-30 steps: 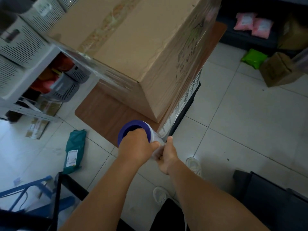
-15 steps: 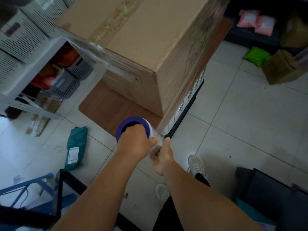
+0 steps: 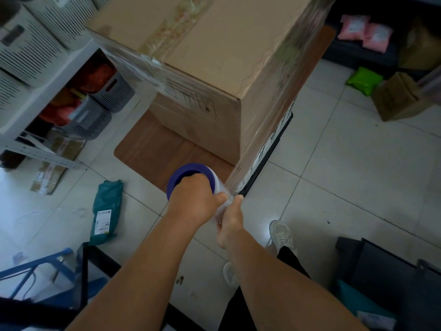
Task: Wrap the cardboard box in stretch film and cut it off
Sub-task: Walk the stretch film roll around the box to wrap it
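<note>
Left hand (image 3: 193, 199) grips the film roll (image 3: 191, 174); right hand (image 3: 230, 216) pinches the film (image 3: 274, 111) stretched to the box's right face. Box (image 3: 214, 56) stands on a brown desk (image 3: 152, 149). A teal parcel (image 3: 106, 211) lies on the floor. Grey baskets (image 3: 95, 115) hold red packets. Further off: a green pouch (image 3: 364, 80), a small carton (image 3: 398, 99).
</note>
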{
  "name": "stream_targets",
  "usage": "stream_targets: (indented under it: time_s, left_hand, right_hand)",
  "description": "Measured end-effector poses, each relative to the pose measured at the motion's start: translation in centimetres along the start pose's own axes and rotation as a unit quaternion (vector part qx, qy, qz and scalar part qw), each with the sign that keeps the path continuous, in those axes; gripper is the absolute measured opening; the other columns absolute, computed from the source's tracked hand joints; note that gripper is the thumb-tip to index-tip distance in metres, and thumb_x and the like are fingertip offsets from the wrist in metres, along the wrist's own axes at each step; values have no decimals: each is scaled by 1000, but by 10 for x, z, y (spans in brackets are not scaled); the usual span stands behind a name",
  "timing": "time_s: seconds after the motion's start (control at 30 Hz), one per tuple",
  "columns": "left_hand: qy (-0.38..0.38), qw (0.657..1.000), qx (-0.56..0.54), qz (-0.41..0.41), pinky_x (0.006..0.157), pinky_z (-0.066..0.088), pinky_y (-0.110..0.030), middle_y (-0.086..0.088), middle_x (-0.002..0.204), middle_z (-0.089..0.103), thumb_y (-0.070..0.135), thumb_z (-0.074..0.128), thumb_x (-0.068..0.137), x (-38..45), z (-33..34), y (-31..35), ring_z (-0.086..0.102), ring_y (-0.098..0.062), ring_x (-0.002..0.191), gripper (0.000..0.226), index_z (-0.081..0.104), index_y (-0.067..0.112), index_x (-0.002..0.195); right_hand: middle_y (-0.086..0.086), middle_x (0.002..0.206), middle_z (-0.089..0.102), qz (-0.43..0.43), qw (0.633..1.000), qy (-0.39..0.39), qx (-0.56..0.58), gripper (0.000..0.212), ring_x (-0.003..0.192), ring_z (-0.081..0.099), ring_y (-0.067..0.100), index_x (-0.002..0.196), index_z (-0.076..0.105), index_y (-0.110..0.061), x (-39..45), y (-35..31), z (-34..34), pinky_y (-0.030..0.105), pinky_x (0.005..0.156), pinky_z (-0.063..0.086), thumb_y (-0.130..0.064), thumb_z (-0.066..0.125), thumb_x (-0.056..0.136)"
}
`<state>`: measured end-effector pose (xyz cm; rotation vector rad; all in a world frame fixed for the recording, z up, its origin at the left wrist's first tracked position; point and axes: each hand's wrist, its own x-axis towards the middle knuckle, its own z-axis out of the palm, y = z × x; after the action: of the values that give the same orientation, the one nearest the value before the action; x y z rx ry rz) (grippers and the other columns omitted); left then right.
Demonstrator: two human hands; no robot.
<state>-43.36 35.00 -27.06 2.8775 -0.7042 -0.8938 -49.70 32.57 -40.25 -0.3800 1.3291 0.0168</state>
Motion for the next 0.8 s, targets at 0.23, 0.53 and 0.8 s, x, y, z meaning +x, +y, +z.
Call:
stream_targets:
  time_s: [0.23, 0.53, 0.8]
  left_hand:
    - [-1, 999, 25, 33, 61, 43, -26, 3, 64, 49, 42, 62, 86, 6, -12, -3, 53, -15, 65, 32, 49, 13, 80]
    - [4, 997, 43, 59, 60, 42, -26, 4, 63, 46, 42, 59, 88, 13, -20, -14, 48, -12, 59, 32, 46, 14, 81]
    - [21, 997, 44, 62, 57, 40, -24, 5, 64, 48, 43, 61, 86, 22, -28, -37, 50, -11, 60, 32, 47, 15, 82]
  right_hand:
    - [-2, 67, 36, 34, 996, -27, 84, 49, 58, 38, 11, 68, 32, -24, 9, 6, 14, 24, 72, 40, -66, 26, 94]
    - [2, 84, 55, 18, 991, -45, 124, 63, 78, 51, 11, 140, 44, -18, 7, 13, 31, 26, 93, 41, -60, 21, 98]
    - [-4, 71, 37, 61, 989, -41, 125, 51, 59, 32, 9, 77, 42, -22, 2, 17, 53, 21, 58, 29, -66, 23, 94]
